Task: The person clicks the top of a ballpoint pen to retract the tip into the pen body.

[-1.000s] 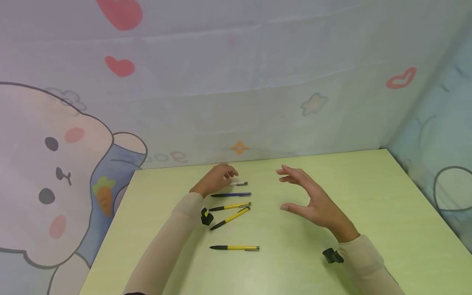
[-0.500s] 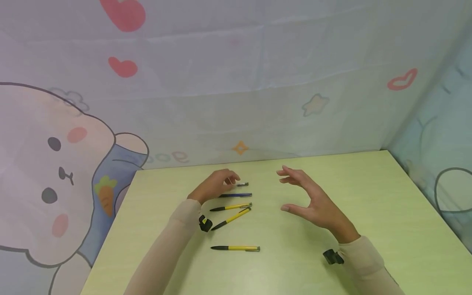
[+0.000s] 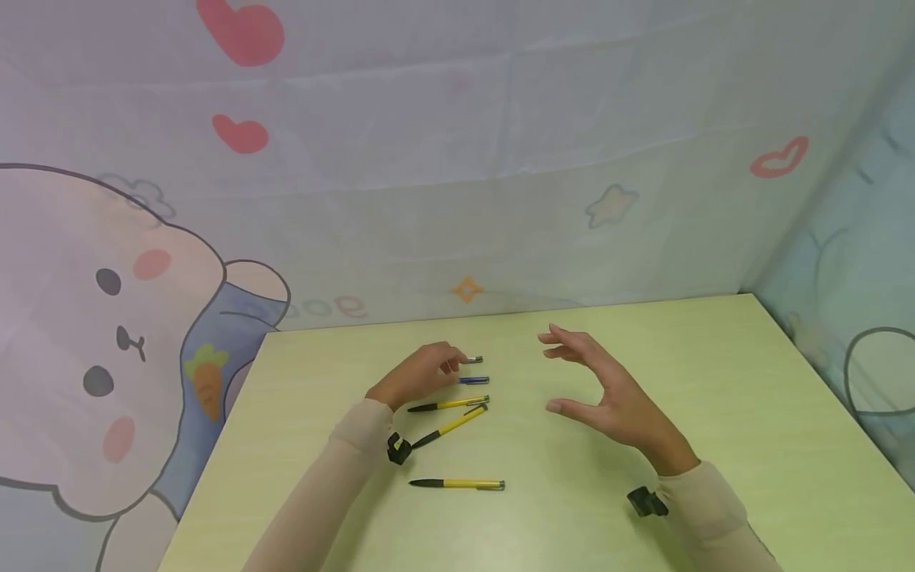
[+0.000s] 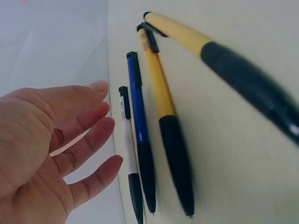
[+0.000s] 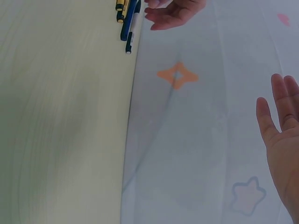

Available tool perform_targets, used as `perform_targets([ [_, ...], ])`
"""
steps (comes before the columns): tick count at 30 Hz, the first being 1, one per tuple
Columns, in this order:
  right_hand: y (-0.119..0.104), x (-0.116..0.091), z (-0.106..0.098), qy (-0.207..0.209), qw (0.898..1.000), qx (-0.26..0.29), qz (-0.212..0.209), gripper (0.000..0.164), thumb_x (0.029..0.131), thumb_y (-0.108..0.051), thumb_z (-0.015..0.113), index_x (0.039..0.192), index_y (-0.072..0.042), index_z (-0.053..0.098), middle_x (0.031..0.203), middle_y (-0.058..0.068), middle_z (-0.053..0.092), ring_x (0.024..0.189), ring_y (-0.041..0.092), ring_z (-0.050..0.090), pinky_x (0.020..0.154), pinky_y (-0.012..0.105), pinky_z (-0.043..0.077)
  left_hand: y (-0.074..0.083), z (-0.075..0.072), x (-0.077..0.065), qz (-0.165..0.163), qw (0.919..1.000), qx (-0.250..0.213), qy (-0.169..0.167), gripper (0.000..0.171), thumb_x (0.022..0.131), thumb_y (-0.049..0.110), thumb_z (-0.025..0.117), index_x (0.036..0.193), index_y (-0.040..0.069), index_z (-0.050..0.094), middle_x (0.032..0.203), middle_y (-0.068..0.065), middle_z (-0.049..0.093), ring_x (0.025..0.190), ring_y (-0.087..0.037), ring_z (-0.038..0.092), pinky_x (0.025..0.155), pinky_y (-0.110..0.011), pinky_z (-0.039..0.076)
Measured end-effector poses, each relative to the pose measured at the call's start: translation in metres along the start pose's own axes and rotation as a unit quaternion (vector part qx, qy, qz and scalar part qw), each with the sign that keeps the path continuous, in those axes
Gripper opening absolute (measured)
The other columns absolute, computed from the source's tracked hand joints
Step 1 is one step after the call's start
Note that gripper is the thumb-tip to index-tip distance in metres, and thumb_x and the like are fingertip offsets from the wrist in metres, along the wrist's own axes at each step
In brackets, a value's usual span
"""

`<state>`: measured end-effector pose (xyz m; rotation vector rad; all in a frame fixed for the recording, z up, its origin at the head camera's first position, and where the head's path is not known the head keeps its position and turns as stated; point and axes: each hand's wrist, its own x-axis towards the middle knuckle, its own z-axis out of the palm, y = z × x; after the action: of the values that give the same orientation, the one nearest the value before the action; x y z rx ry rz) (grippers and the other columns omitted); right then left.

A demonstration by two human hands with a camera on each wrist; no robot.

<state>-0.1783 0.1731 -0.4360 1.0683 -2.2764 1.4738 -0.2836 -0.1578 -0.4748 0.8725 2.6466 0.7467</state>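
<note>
My left hand (image 3: pixel 420 375) hovers over the back pens, its fingers loosely bent and nothing between them. In the head view it covers most of the white pen (image 4: pixel 127 144) and part of the blue pen (image 4: pixel 138 116), both with black grips. In the left wrist view, the fingertips are beside the white pen. A yellow pen (image 3: pixel 452 403) lies in front of the blue one, and a slanted yellow pen (image 3: pixel 452 427) nearly meets its clip end. Another yellow pen (image 3: pixel 457 484) lies nearer the front. My right hand (image 3: pixel 615 393) is held over the table at right, thumb and fingers spread apart.
The pale yellow-green table (image 3: pixel 715 397) ends at the back against a hanging cloth (image 3: pixel 429 199) with printed hearts and a cartoon animal. A second printed cloth (image 3: pixel 872 262) borders the right side. Each wrist carries a small black camera (image 3: pixel 646 502).
My left hand has come slightly towards the front, from over the white pen to over the blue pen as well, hiding more of it. The right hand and the pens stay put.
</note>
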Motion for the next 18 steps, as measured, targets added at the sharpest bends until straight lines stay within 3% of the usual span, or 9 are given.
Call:
perform_targets([
  [7, 0.0, 0.0, 0.002, 0.002, 1.0, 0.0, 0.001, 0.096, 0.08, -0.005, 0.087, 0.159, -0.015, 0.032, 0.15, 0.001, 0.048, 0.131, 0.025, 0.055, 0.113, 0.028, 0.041, 0.002, 0.01, 0.003, 0.004, 0.9993, 0.032, -0.019, 0.034, 0.099, 0.012, 0.066, 0.133, 0.01, 0.064, 0.117, -0.004, 0.065, 0.109, -0.019, 0.062, 0.096, -0.037, 0.053],
  [18, 0.002, 0.0, 0.004, 0.009, 1.0, 0.001, -0.005, 0.098, 0.077, 0.002, 0.086, 0.158, -0.011, 0.033, 0.149, 0.004, 0.048, 0.129, 0.031, 0.055, 0.113, 0.025, 0.04, 0.003, 0.014, 0.005, 0.005, 0.998, 0.061, -0.018, 0.029, 0.1, 0.013, 0.065, 0.129, 0.011, 0.067, 0.113, -0.003, 0.063, 0.103, -0.018, 0.06, 0.093, -0.038, 0.053],
])
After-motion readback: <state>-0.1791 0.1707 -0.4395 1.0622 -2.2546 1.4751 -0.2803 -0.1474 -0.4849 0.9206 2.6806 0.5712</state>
